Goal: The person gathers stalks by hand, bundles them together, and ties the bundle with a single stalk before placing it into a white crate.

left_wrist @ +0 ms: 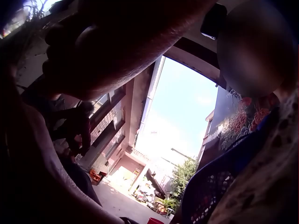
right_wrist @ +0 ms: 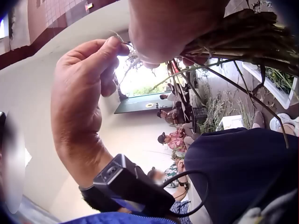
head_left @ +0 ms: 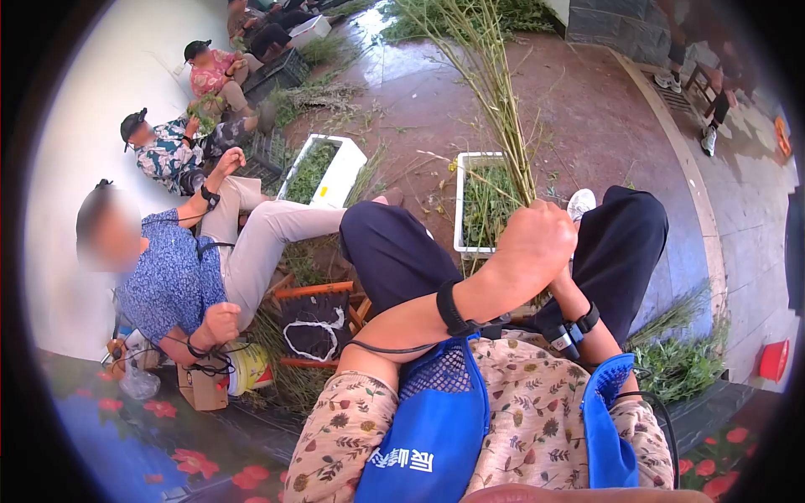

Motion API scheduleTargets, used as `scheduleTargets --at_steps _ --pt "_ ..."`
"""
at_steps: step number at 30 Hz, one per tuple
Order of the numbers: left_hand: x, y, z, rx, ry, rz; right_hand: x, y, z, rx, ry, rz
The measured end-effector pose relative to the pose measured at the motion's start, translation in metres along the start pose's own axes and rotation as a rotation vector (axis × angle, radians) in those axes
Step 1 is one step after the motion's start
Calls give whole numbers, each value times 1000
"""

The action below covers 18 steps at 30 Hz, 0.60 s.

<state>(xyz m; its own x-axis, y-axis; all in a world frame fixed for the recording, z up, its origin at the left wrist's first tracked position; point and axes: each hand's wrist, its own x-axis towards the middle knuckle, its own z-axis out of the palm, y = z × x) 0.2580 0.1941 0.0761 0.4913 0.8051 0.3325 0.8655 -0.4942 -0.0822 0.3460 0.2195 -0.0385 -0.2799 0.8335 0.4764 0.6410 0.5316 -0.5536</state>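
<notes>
A tall bundle of thin green-brown plant stems (head_left: pixel 503 117) rises from my hands, spreading toward the top. My right hand (right_wrist: pixel 173 28) grips its lower end; in the head view most of this hand is hidden behind the left one. Close beside it, my left hand (head_left: pixel 537 243) pinches a thin strand (right_wrist: pixel 115 35) between thumb and curled fingers. That strand is plain only in the right wrist view. Past the stems sits a white box (head_left: pixel 459 205) with cut greenery (head_left: pixel 490 197) inside. The left wrist view is too dark to show the work.
At left a person in a blue patterned shirt (head_left: pixel 172 281) sits close by, with others seated farther along the wall. Another white box (head_left: pixel 345 176) of greens stands between. An orange-framed stool (head_left: pixel 314 323) bears a white cord. Loose greenery (head_left: pixel 679 356) lies at right, near a red bucket (head_left: pixel 774 360).
</notes>
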Motion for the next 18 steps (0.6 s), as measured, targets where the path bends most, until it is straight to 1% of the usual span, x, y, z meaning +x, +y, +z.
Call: scheduleTargets --at_steps 2,4,5,6,7,8,10,11,12,13,14,15,16,17,18 --pt "6 9 -3 17 -108 -38 8 -10 -7 408 -129 220" --pt "7 22 -5 76 58 42 27 -37 -33 807 -242 462" --pt "12 26 -17 -22 163 147 36 -44 -44 1002 -282 591" --pt "17 30 -28 -109 258 262 36 -35 -42 1095 -243 664" --pt "20 24 -46 -320 371 428 35 -26 -40 1187 -196 737" --pt "22 23 -45 -359 487 501 29 1 -12 1171 -82 753" --pt "14 12 -55 -422 625 558 33 3 -40 1554 -143 879" --pt "6 2 -63 -414 638 474 35 1 -50 1741 -163 907" --pt "-1 -11 -70 -371 650 333 37 0 -59 1887 -171 896" --pt "-9 -24 -74 -338 660 176 35 25 -45 2047 -271 762" --pt "-13 -42 -59 -313 717 44 37 16 -56 2211 -295 727" --pt "-17 -59 -48 -369 649 -154 37 14 -60 2331 -339 681" --pt "-20 -70 -31 -534 551 -334 38 2 -68 2360 -318 709" --pt "-21 -78 -17 -913 388 -525 39 -11 -76 2388 -308 732" --pt "-21 -86 -2 -1263 269 -544 39 -18 -78 2469 -361 698"
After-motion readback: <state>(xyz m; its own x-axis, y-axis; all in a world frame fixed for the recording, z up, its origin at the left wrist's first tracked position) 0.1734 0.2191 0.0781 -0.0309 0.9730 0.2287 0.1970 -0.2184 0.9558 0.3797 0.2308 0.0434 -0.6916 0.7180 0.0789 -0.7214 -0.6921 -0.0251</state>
